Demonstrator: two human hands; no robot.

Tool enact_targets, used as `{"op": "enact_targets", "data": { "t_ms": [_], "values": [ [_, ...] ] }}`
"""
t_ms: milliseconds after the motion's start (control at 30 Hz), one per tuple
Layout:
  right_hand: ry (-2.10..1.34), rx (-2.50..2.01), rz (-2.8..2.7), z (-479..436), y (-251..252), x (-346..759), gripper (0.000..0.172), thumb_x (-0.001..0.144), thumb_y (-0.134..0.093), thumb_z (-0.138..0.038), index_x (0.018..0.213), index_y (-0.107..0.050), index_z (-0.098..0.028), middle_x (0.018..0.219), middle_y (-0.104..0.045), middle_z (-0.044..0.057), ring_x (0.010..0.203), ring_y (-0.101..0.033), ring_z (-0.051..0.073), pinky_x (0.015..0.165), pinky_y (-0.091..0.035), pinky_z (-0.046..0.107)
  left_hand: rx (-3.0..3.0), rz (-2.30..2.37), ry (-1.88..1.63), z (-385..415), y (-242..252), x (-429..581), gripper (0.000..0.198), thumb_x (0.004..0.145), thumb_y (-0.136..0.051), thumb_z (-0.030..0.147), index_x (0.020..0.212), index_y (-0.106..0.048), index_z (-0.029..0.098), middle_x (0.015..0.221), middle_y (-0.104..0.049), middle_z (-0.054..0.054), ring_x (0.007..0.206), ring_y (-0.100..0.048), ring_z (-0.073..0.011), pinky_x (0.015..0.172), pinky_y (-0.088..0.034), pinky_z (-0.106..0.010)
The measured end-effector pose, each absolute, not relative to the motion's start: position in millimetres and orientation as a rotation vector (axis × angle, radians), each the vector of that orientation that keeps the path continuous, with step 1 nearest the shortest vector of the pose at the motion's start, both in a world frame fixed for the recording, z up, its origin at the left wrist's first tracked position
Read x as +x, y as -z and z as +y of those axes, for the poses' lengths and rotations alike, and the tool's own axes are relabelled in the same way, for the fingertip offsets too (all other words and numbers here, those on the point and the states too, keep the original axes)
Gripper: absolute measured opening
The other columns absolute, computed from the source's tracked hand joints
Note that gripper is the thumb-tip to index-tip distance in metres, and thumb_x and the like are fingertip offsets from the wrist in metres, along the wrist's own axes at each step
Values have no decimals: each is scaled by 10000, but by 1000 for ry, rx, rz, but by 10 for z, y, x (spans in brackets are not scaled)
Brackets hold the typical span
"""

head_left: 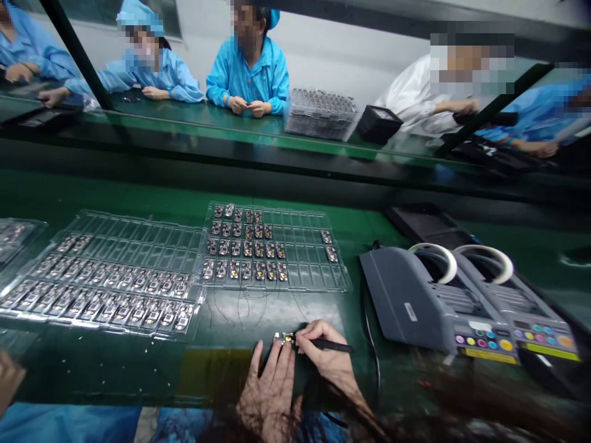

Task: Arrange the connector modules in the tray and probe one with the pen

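Fingers stretched out and lying flat, my left hand (270,391) rests on the green bench, its fingertips touching the near edge of a small circuit board (284,338). A yellow spot shows on that board. My right hand (325,354) is closed in a pinch around slim black tweezers (331,346), with its fingertips at the board's right end. The tweezers' tips are hidden by the fingers. Just beyond my hands lies a clear plastic tray (305,271) with rows of similar boards, several with yellow spots. Thin wires trail from its front row.
Left of this tray are another clear tray (133,237) with boards and a co-worker's hand (9,378). A grey tape dispenser (401,301) and its cable (372,332) stand at the right. Co-workers sit across the bench, near stacked trays (318,117) and a black box (379,123).
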State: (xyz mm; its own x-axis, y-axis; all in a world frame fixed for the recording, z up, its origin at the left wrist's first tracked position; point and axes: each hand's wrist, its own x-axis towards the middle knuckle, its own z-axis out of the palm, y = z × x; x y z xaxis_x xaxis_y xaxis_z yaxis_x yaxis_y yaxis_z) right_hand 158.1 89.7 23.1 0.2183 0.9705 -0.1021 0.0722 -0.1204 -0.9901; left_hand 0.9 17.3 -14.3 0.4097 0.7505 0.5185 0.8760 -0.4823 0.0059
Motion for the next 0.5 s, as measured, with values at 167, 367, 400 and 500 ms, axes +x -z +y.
{"op": "enact_targets", "data": {
  "t_ms": [167, 367, 400, 500],
  "values": [
    [-1094, -1466, -1024, 904, -241, 1573, 303, 621, -932, -376, 535, -668, -254, 605, -754, 40, 471, -665, 186, 496, -590, 310, -2401, -1427, 692, 180, 146, 7, 428, 929, -591, 360, 1225, -882, 255, 1307, -887, 24, 1832, 61, -254, 1534, 86, -553],
    [-1012, -1444, -1040, 884, -154, 1553, 289, 638, -901, -370, 526, -660, -255, 587, -742, 17, 456, -637, 170, 489, -577, 303, -2398, -1392, 707, 178, 136, 6, 436, 917, -572, 328, 1210, -886, 251, 1291, -891, 22, 1834, 52, -256, 1533, 76, -555],
    [-1005, -1444, -1040, 881, -139, 1553, 282, 643, -894, -363, 529, -661, -255, 590, -744, 13, 458, -637, 168, 492, -577, 301, -2393, -1411, 712, 175, 130, 6, 452, 908, -572, 326, 1227, -881, 245, 1310, -887, 17, 1834, 45, -249, 1534, 68, -544],
    [-1002, -1432, -1060, 876, -102, 1561, 272, 659, -892, -345, 547, -661, -254, 603, -747, 3, 466, -634, 160, 497, -579, 294, -2372, -1472, 726, 162, 118, 17, 512, 877, -572, 333, 1280, -867, 220, 1377, -867, -12, 1835, 17, -221, 1533, 49, -475]
  ]
}}
